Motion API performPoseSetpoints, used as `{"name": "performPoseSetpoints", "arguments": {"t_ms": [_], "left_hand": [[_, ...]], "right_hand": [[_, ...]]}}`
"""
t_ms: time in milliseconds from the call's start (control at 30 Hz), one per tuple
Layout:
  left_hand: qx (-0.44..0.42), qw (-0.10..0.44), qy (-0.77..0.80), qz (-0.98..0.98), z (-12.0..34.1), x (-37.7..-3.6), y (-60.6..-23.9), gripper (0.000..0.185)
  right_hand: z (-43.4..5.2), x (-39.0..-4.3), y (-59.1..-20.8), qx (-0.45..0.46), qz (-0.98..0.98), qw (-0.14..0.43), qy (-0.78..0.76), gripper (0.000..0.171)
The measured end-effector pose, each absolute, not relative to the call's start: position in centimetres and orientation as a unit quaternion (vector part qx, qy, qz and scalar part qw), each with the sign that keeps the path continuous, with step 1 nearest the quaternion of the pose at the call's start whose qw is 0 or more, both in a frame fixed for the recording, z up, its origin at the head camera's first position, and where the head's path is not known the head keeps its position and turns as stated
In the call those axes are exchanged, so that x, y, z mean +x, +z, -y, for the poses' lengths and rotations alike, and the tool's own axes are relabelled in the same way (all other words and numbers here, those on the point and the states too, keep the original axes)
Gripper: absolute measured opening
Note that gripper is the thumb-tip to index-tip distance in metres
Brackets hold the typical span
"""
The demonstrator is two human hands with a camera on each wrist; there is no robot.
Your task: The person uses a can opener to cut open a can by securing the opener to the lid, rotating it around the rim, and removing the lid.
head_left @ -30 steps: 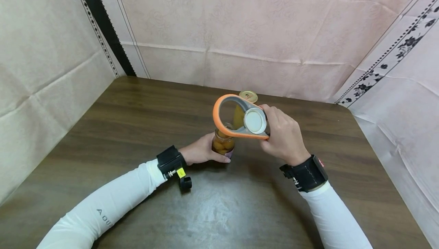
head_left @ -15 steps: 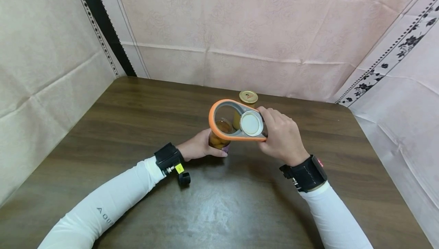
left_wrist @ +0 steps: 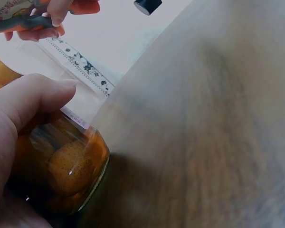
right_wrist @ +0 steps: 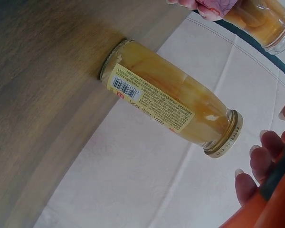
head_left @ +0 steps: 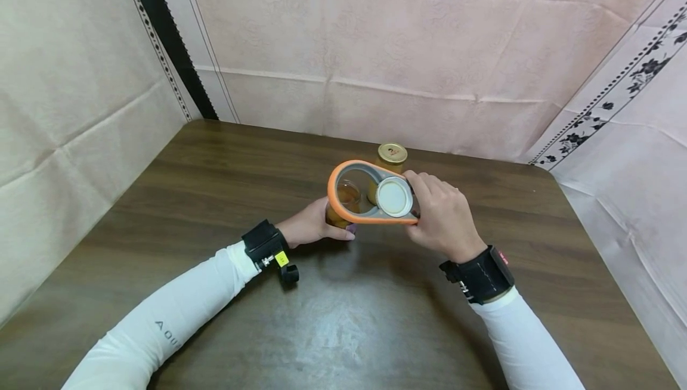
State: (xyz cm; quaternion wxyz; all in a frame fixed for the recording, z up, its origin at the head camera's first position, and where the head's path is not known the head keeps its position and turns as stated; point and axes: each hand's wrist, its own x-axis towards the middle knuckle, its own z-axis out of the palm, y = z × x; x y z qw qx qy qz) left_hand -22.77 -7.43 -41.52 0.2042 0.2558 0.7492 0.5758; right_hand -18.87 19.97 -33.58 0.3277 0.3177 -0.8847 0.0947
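We log: left hand (head_left: 311,229), fingers wrapped round open fruit jar (head_left: 343,202) on tabletop (head_left: 214,199); right hand (head_left: 442,217), fingers clasping orange opener (head_left: 343,169) bearing white lid (head_left: 394,197); capped bottle (head_left: 390,156) behind

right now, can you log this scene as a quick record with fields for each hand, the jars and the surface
left hand: grips the open jar of orange fruit, standing on the table
right hand: holds the orange opener above the open jar
white lid: sits in the opener's narrow end, off the jar
second jar: yellow contents, gold cap on, upright behind the open jar
surface: dark wooden table
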Motion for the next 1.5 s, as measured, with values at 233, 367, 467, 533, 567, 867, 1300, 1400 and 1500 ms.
{"name": "performPoseSetpoints", "arguments": {"t_ms": [233,367,467,533,567,867,1300,1400,1500], "left_hand": [[0.234,0.189,0.571,-0.764,8.0,-23.2,-41.5,0.062],[0.226,0.184,0.573,-0.766,8.3,-23.5,-41.4,0.067],[0.220,0.180,0.572,-0.769,8.4,-23.6,-41.4,0.071],[0.215,0.178,0.572,-0.771,8.5,-23.8,-41.4,0.073],[0.214,0.177,0.571,-0.773,8.5,-23.8,-41.4,0.074],[0.198,0.175,0.570,-0.778,9.0,-24.2,-41.6,0.077],[0.201,0.170,0.580,-0.771,9.9,-25.2,-41.6,0.069],[0.200,0.170,0.580,-0.771,10.0,-25.3,-41.7,0.071],[0.196,0.170,0.578,-0.774,10.1,-25.4,-41.7,0.072]], "right_hand": [[-19.9,-18.9,-33.6,0.318,0.887,0.323,0.090,0.065],[-19.9,-18.9,-33.7,0.318,0.888,0.320,0.088,0.065],[-19.9,-18.9,-33.7,0.319,0.889,0.317,0.088,0.065],[-19.9,-18.9,-33.6,0.319,0.889,0.315,0.089,0.066],[-19.9,-18.9,-33.6,0.320,0.889,0.314,0.090,0.066],[-19.8,-18.7,-33.6,0.327,0.891,0.302,0.091,0.067],[-20.5,-18.1,-34.4,0.339,0.893,0.286,0.079,0.067],[-20.8,-17.8,-34.6,0.341,0.894,0.281,0.076,0.068],[-21.0,-17.5,-34.8,0.344,0.895,0.273,0.074,0.068]]}}
